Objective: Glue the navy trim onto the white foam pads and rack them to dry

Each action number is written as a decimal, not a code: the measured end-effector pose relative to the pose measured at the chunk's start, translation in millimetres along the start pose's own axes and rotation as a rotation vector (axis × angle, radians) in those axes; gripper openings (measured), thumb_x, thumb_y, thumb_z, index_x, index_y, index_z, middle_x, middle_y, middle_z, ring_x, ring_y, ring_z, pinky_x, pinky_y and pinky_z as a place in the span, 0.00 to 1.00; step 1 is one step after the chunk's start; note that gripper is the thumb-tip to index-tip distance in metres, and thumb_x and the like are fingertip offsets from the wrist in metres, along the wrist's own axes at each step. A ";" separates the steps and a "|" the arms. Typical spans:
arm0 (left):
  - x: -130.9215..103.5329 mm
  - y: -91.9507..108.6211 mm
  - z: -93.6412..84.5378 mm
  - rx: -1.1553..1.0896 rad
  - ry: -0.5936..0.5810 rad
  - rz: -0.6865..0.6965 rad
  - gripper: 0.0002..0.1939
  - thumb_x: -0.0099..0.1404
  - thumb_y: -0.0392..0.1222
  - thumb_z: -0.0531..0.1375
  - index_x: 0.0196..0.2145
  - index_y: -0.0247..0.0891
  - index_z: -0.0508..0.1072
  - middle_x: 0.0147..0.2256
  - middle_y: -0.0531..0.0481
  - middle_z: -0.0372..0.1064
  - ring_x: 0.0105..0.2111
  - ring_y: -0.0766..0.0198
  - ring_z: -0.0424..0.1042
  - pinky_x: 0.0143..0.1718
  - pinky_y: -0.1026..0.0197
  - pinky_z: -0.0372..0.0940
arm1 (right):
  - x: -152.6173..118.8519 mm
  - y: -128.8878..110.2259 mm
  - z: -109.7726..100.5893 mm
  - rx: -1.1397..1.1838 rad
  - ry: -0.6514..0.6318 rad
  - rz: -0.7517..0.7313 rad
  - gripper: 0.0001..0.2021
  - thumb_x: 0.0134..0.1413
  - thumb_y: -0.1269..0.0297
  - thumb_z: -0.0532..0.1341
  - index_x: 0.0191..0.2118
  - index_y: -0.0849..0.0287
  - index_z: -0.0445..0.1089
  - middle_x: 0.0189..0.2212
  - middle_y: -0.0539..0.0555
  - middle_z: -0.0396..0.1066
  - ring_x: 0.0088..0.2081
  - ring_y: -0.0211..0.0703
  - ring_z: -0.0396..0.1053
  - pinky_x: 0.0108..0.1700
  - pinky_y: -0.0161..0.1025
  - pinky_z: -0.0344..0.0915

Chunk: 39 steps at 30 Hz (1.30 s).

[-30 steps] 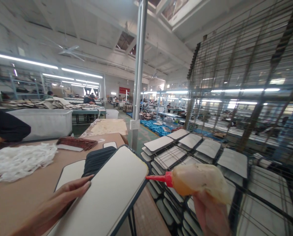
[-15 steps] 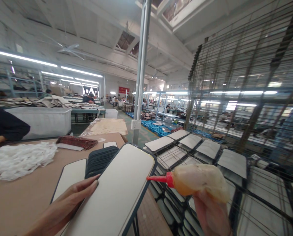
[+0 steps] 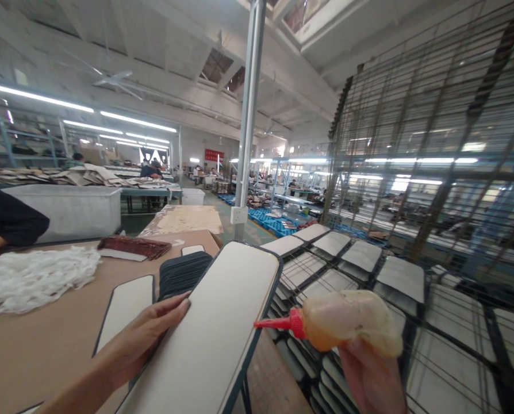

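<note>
— Where is the pale panel (image 3: 214, 322)?
— Near, in the middle of the scene, slanting away toward the far right, its dark border (image 3: 279, 270) around it.

— And the hands?
— The left hand (image 3: 153, 328) grasps the panel's left edge, thumb on top. The right hand (image 3: 371, 374) is closed around a squeeze bottle (image 3: 352, 319) of amber liquid, its red nozzle (image 3: 280, 324) pointing left.

— So which step is this?
— I'd judge it's laying liquid along the right margin: the tip sits right there. Whether it touches, or anything is flowing, I can't tell.

— What does the next move call for?
— Probably a steady left grip and a light squeeze, with the tip following the margin toward the near end, off the pale middle. A wobble could smear it.
</note>
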<state>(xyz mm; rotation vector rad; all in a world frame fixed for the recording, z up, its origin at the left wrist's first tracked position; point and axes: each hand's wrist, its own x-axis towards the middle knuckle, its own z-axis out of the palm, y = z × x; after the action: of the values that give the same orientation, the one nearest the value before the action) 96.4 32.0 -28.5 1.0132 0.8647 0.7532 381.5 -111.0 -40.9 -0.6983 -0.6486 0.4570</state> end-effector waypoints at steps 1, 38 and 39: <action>-0.3 1.4 1.8 0.004 0.009 0.003 0.33 0.47 0.48 0.71 0.51 0.40 0.71 0.36 0.46 0.80 0.33 0.55 0.78 0.30 0.63 0.72 | -3.0 -2.1 3.0 0.014 0.014 -0.001 0.25 0.32 0.65 0.74 0.43 0.52 0.75 0.31 0.53 0.78 0.31 0.48 0.75 0.34 0.39 0.74; 41.3 47.5 57.1 0.017 -0.024 0.133 0.10 0.63 0.33 0.59 0.43 0.30 0.74 0.24 0.46 0.78 0.20 0.62 0.75 0.20 0.64 0.69 | -57.9 -38.1 -3.6 -0.065 0.033 0.138 0.34 0.30 0.60 0.75 0.50 0.47 0.68 0.30 0.48 0.76 0.30 0.41 0.72 0.36 0.34 0.70; 41.9 48.1 58.6 0.016 -0.023 0.134 0.10 0.63 0.33 0.58 0.42 0.30 0.74 0.24 0.46 0.78 0.20 0.62 0.74 0.20 0.64 0.69 | -58.6 -38.5 -4.5 -0.075 0.015 0.140 0.33 0.31 0.59 0.75 0.49 0.48 0.69 0.29 0.48 0.75 0.30 0.42 0.71 0.36 0.35 0.70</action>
<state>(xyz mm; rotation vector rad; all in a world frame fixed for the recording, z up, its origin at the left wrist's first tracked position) 160.8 61.2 21.7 1.1005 0.7896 0.8467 349.3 -173.4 -39.0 -0.8206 -0.6075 0.5586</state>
